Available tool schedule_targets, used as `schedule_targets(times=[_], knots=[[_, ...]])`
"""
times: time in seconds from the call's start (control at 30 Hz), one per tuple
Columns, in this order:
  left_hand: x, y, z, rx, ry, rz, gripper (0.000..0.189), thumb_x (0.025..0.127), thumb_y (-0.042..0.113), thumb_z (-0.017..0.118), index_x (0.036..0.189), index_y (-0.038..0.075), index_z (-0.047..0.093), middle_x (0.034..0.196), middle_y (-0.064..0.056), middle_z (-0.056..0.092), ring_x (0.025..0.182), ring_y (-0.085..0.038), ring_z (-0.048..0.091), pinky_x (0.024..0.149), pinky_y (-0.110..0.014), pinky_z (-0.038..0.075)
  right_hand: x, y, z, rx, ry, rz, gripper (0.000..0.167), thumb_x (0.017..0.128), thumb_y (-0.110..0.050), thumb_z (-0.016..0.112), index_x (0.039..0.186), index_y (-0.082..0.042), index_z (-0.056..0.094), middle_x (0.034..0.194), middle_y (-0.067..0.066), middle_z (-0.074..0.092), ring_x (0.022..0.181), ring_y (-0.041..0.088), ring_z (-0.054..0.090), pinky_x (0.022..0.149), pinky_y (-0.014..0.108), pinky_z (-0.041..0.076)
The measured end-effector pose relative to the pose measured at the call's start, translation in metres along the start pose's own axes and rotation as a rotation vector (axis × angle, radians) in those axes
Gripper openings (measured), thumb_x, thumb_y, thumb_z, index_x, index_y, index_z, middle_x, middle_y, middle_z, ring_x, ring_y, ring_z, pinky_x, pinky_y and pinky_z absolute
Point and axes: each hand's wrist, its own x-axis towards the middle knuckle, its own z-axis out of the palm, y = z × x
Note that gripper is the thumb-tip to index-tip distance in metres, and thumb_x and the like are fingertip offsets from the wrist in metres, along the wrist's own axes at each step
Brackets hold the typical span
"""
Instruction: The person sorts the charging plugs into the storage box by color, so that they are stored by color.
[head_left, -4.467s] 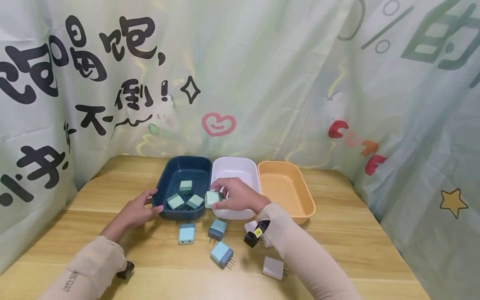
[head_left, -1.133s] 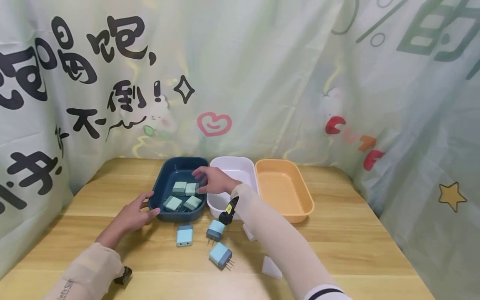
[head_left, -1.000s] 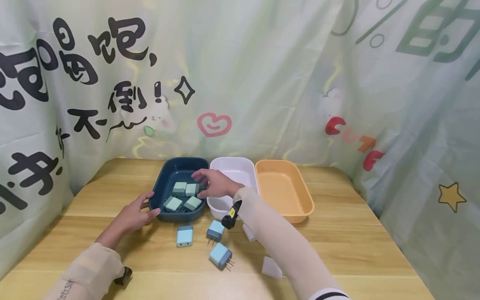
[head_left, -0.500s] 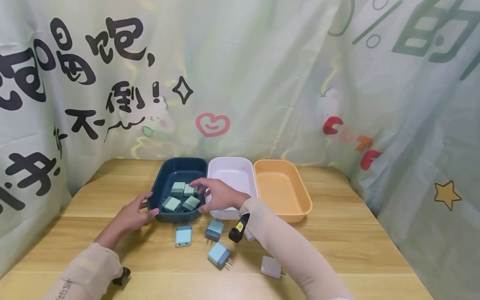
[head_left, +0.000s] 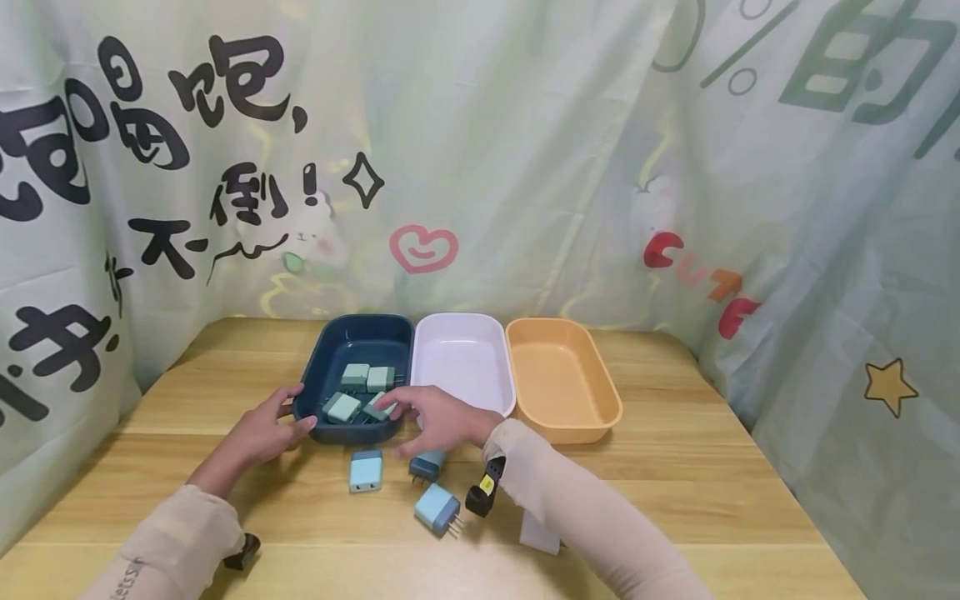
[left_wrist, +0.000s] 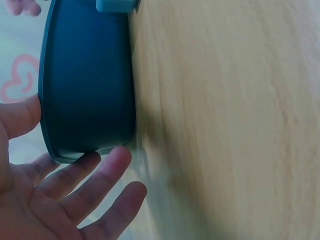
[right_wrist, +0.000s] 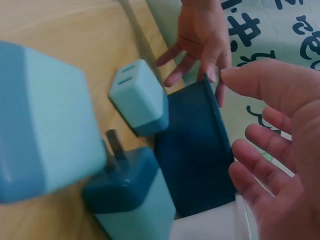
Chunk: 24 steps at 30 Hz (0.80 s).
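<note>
My left hand (head_left: 264,429) rests against the left front corner of the navy tray (head_left: 309,421); in the left wrist view its thumb touches the rim and fingertips meet the wall, fingers spread. Several green charger plugs (head_left: 343,408) lie inside that tray. My right hand (head_left: 442,421), thumb and fingers apart and holding nothing, hovers over the tray's right front edge. Just below it sits a blue charger plug (head_left: 426,467), partly covered by the hand. Two more blue ones, an upright plug (head_left: 366,472) and a tilted plug (head_left: 437,509), are on the table nearby.
To the right of the navy tray stand a white tray (head_left: 463,367) and an orange tray (head_left: 567,433), side by side. A white charger plug (head_left: 538,533) is partly hidden by my right forearm. A printed curtain (head_left: 517,167) hangs behind the wooden table (head_left: 697,500).
A further green charger plug has been put in the navy tray and let go. My right hand has since drawn back toward the front edge, above a blue plug. The left hand stays at the corner.
</note>
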Motion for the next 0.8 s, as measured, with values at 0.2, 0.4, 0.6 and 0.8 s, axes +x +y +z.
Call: schedule_targets(times=[0.2, 0.4, 0.6, 0.8], knots=[[0.001, 0.0, 0.001, 0.001, -0.001, -0.004, 0.082, 0.096, 0.043, 0.058, 0.151, -0.001, 0.017, 0.144, -0.039, 0.031, 0.124, -0.056, 0.041, 0.094, -0.066, 0.038, -0.005, -0.004, 0.01, -0.024, -0.022, -0.032, 0.062, 0.078, -0.014, 0.081, 0.132, -0.001, 0.053, 0.125, 0.01, 0.061, 0.105, 0.019, 0.061, 0.092, 0.023, 0.047], [0.001, 0.0, 0.001, 0.009, 0.002, -0.005, 0.083, 0.096, 0.044, 0.058, 0.151, -0.002, 0.017, 0.143, -0.04, 0.031, 0.122, -0.055, 0.044, 0.094, -0.067, 0.038, -0.004, -0.006, 0.02, -0.041, -0.079, -0.034, 0.062, 0.08, -0.014, 0.079, 0.134, -0.003, 0.051, 0.129, 0.008, 0.059, 0.112, 0.013, 0.059, 0.094, 0.018, 0.044], [0.002, 0.0, 0.002, 0.022, 0.011, -0.002, 0.082, 0.095, 0.043, 0.058, 0.151, -0.002, 0.018, 0.143, -0.039, 0.032, 0.123, -0.056, 0.042, 0.095, -0.068, 0.036, -0.001, -0.003, 0.03, -0.077, -0.139, -0.003, 0.064, 0.082, -0.022, 0.078, 0.137, -0.005, 0.049, 0.131, 0.004, 0.058, 0.116, 0.008, 0.055, 0.096, 0.017, 0.041], [0.002, 0.0, 0.003, 0.026, 0.017, -0.008, 0.082, 0.095, 0.042, 0.059, 0.15, -0.003, 0.019, 0.142, -0.04, 0.032, 0.121, -0.055, 0.044, 0.094, -0.067, 0.038, 0.002, -0.004, 0.036, -0.2, -0.137, -0.004, 0.064, 0.081, -0.032, 0.078, 0.136, -0.01, 0.053, 0.124, -0.001, 0.062, 0.113, 0.004, 0.055, 0.093, 0.013, 0.039]])
